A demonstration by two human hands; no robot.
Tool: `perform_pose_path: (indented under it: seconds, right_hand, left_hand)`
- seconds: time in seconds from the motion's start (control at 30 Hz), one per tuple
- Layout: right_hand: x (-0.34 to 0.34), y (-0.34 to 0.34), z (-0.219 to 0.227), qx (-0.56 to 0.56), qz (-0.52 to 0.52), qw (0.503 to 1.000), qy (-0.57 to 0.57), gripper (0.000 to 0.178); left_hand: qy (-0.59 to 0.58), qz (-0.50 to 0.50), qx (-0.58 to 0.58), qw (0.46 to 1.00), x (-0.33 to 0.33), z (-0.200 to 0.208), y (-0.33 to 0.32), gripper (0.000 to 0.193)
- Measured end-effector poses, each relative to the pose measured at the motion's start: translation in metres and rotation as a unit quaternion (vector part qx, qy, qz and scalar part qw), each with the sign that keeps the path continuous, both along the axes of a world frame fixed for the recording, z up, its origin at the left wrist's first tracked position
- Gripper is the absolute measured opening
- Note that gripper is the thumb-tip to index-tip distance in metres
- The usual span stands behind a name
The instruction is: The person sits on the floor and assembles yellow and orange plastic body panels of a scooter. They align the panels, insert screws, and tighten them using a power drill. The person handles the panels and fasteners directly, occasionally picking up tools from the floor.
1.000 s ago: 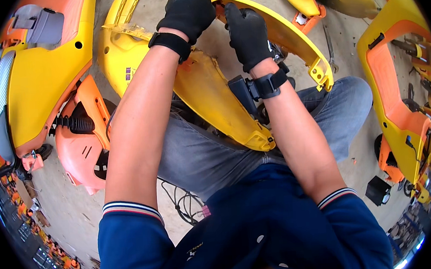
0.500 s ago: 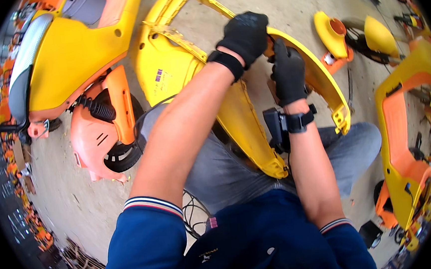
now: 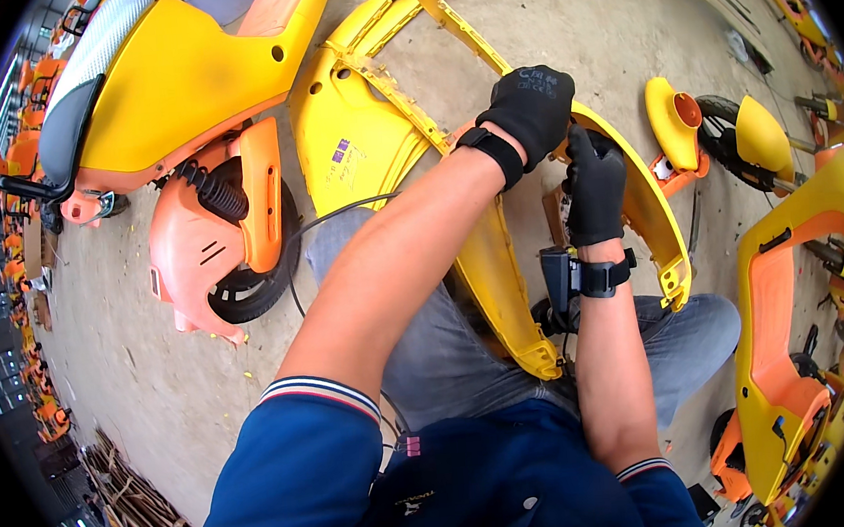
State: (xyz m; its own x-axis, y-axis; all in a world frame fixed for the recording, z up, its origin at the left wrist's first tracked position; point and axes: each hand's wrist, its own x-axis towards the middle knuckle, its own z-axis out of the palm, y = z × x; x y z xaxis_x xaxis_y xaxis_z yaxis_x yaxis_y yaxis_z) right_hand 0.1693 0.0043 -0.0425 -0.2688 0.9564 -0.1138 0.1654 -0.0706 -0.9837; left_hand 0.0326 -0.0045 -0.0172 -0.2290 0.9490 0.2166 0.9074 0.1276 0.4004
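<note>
A yellow scooter body panel (image 3: 339,122), a curved open frame with two long arms, lies over my lap and between my jeans-clad legs. My left hand (image 3: 532,114), in a black glove, is closed at the far end of the opening between the arms. Just below and to its right, my right hand (image 3: 597,188), also gloved, is closed with its thumb side up by the inner edge of the right arm (image 3: 648,204). The fingertips of both hands meet near that edge. Whatever they pinch is hidden by the gloves.
Left of me stands a yellow and orange scooter body (image 3: 185,94) with a pink rear fender (image 3: 196,245). A black cable (image 3: 294,253) runs past my left knee. On the right are a small yellow part (image 3: 669,124), a wheel (image 3: 726,134) and an orange-yellow scooter frame (image 3: 773,307).
The view has shifted, so the panel and both hands sit lower and slightly to the right in the picture. My hands remain close together at the same part of the panel.
</note>
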Motion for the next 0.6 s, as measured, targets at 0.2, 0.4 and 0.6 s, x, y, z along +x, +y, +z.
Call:
perform_pose_path:
  seconds: [0.2,0.4,0.6]
  right_hand:
    - [-0.001,0.005,-0.016,0.107,-0.007,0.993,-0.057,0.018]
    - [0.006,0.014,-0.018,0.392,0.066,0.875,-0.276,0.019]
    - [-0.009,-0.006,-0.01,0.112,-0.037,0.993,-0.019,0.024]
  left_hand:
    - [-0.002,-0.002,0.013,1.0,-0.002,-0.009,0.002,0.012]
    - [-0.013,-0.06,0.179,0.982,-0.01,-0.036,0.008,0.017]
    - [0.043,-0.039,0.128,0.99,-0.012,-0.025,0.0,0.011]
